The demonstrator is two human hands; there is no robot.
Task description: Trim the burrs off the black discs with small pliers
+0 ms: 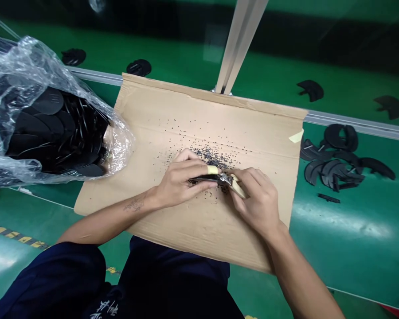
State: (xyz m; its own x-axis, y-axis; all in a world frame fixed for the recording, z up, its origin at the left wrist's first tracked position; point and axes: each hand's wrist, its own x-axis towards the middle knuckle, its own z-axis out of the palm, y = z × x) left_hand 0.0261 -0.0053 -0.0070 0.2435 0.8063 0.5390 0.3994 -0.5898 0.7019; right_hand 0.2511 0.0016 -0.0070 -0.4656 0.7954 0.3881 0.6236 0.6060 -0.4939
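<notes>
My left hand [182, 181] holds a thin black molded piece [204, 178] over a flattened cardboard sheet [146, 177]. Its index finger wears a band of yellow tape [213, 169]. My right hand [254, 201] grips a small metal-bladed trimming tool with a cream handle [237, 186], whose blade touches the black piece. Both hands almost meet there, and the fingers hide most of the piece. Many tiny black shavings [209, 157] lie scattered on the cardboard under and ahead of my hands.
A clear plastic bag [26, 66] at the left holds a stack of black rounded pieces. Several curved black pieces [332, 170] lie on the green conveyor belt [346, 239] at the right. A metal rail [359, 124] crosses behind the cardboard.
</notes>
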